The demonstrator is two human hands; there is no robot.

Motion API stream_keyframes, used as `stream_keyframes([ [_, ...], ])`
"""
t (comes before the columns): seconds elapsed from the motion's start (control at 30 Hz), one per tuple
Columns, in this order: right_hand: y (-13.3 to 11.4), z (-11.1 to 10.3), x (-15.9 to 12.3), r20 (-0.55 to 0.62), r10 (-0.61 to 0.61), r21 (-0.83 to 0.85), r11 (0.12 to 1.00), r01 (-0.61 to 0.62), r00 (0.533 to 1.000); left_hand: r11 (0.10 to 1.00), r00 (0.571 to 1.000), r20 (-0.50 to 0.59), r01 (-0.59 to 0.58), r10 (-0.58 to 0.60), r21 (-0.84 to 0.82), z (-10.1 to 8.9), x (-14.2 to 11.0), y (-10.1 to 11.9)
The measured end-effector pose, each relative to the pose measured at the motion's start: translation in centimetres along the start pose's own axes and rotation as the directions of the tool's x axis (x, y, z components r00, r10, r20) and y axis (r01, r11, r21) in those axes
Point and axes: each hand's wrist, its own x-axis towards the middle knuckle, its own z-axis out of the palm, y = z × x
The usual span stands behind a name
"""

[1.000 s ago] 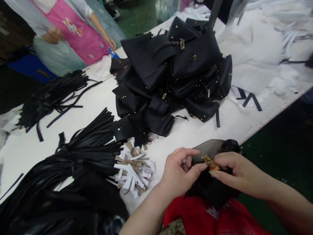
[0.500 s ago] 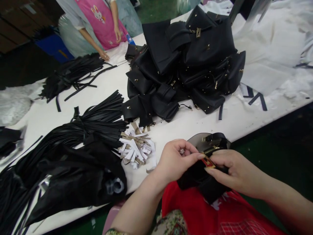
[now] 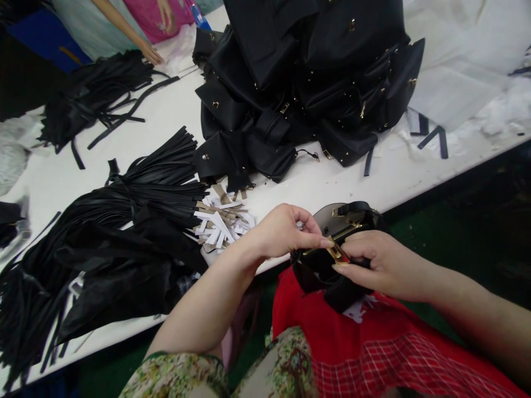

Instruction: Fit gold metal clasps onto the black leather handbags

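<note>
On my lap lies a black handbag [image 3: 305, 272], its gold zip and grey-brown flap facing up by the table edge. A gold rectangular clasp plate [image 3: 337, 253] sits between my two hands. The thumb of my left hand [image 3: 286, 232] presses the plate's upper end, and something small and whitish [image 3: 300, 225] shows within its curled fingers, too small to name. My right hand [image 3: 375, 260] is closed around the bag's black strap or edge, its thumb and fingers against the plate's other side. A bit of red shows beside the plate.
Black bags [image 3: 352, 61] with gold fittings are heaped on the white table [image 3: 290, 193]. Bundled black straps [image 3: 161, 171] with white and tan paper ends [image 3: 224, 221] lie left. Another person's hand [image 3: 151, 53] rests near a farther strap bundle [image 3: 95, 91].
My view has tipped lower, so the table heap sits higher in the picture. The clasp's face now looks gold where it looked red before. Both hands keep their hold.
</note>
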Motion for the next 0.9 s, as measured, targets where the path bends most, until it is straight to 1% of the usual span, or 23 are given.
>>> stream_keyframes([
  [0.07,0.2,0.3,0.1,0.005,0.082,0.086,0.993,-0.083,0.997,0.995,0.998,-0.059,-0.028,0.033,0.094,0.9,-0.4,0.2],
  [0.13,0.4,0.6,0.2,-0.008,0.195,0.202,0.961,-0.189,0.981,0.958,0.979,-0.154,-0.086,0.132,0.274,2.4,-1.2,0.4],
  [0.17,0.5,0.8,0.3,-0.008,0.246,0.268,0.934,-0.235,0.969,0.921,0.960,-0.194,-0.116,0.200,0.373,3.2,-1.7,0.5],
  [0.2,0.6,0.9,0.4,-0.002,0.285,0.334,0.904,-0.268,0.959,0.882,0.940,-0.212,-0.150,0.267,0.448,4.0,-2.2,0.5],
  [0.23,0.6,1.1,0.5,0.007,0.308,0.393,0.874,-0.286,0.951,0.859,0.925,-0.216,-0.178,0.313,0.481,4.6,-2.7,0.4],
  [0.27,0.7,1.2,0.5,0.012,0.321,0.440,0.848,-0.294,0.947,0.857,0.918,-0.211,-0.204,0.335,0.473,5.0,-3.1,0.2],
  [0.33,0.8,1.2,0.6,0.018,0.333,0.502,0.812,-0.296,0.943,0.896,0.917,-0.227,-0.225,0.327,0.384,5.2,-3.6,-0.3],
  [0.43,0.8,1.2,0.5,0.056,0.361,0.561,0.760,-0.328,0.931,0.948,0.916,-0.273,-0.247,0.296,0.198,4.5,-3.7,-1.1],
  [0.47,0.8,1.2,0.5,0.075,0.372,0.573,0.743,-0.345,0.925,0.958,0.916,-0.284,-0.260,0.284,0.122,4.4,-3.6,-1.3],
  [0.53,0.7,1.1,0.6,0.105,0.377,0.579,0.729,-0.365,0.920,0.957,0.932,-0.264,-0.279,0.249,-0.081,4.4,-3.4,-1.7],
  [0.6,0.6,1.0,0.7,0.123,0.354,0.573,0.738,-0.357,0.927,0.909,0.953,-0.217,-0.273,0.211,-0.314,4.8,-3.0,-2.2],
  [0.67,0.6,1.2,0.8,0.140,0.303,0.574,0.751,-0.326,0.943,0.820,0.968,-0.161,-0.248,0.192,-0.516,5.3,-2.8,-2.6],
  [0.7,0.6,1.3,0.8,0.141,0.280,0.576,0.757,-0.309,0.950,0.775,0.973,-0.140,-0.233,0.186,-0.588,5.4,-2.7,-2.9],
  [0.77,0.9,1.7,1.0,0.100,0.251,0.575,0.775,-0.262,0.963,0.711,0.977,-0.137,-0.212,0.163,-0.670,5.2,-2.8,-3.5],
  [0.8,1.2,1.8,1.2,0.057,0.250,0.564,0.791,-0.238,0.967,0.694,0.977,-0.165,-0.214,0.138,-0.688,4.9,-3.0,-3.8],
  [0.87,2.5,1.4,2.3,-0.063,0.280,0.515,0.831,-0.209,0.958,0.683,0.959,-0.276,-0.243,0.063,-0.689,4.0,-3.5,-4.9],
  [0.9,3.4,0.8,3.1,-0.133,0.296,0.472,0.858,-0.202,0.946,0.689,0.939,-0.344,-0.259,0.015,-0.676,3.5,-3.9,-5.5],
])
